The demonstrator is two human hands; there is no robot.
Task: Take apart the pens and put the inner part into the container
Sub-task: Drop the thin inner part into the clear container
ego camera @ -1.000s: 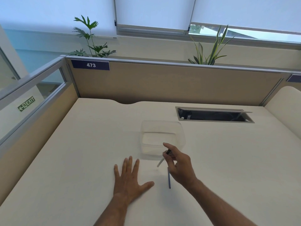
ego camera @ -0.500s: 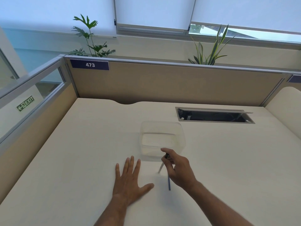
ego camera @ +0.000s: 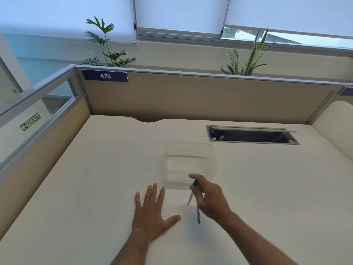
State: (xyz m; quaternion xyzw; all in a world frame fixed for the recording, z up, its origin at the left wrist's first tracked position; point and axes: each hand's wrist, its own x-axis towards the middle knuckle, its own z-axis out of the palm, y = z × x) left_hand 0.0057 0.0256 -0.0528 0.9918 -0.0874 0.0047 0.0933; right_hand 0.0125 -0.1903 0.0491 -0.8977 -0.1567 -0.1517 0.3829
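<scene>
Cream wood, smooth and bare, was the desk (ego camera: pixel 95 188) under my left hand (ego camera: pixel 152 213), which lay flat on it with its fingers spread and held nothing. To its right, my right hand (ego camera: pixel 210 196) pinched a white pen (ego camera: pixel 190 197) near its dark top, fingers curled round it, and the tip pointed down at the desk. A thin blue part (ego camera: pixel 198 215) lay just beside it, partly under that hand. I could not tell if it was the inside bit. The clear container (ego camera: pixel 191 163) sat just past my fingers. I thought the best way was to hold the pen tight, pull slowly, and drop the inside bit right over the tub.
</scene>
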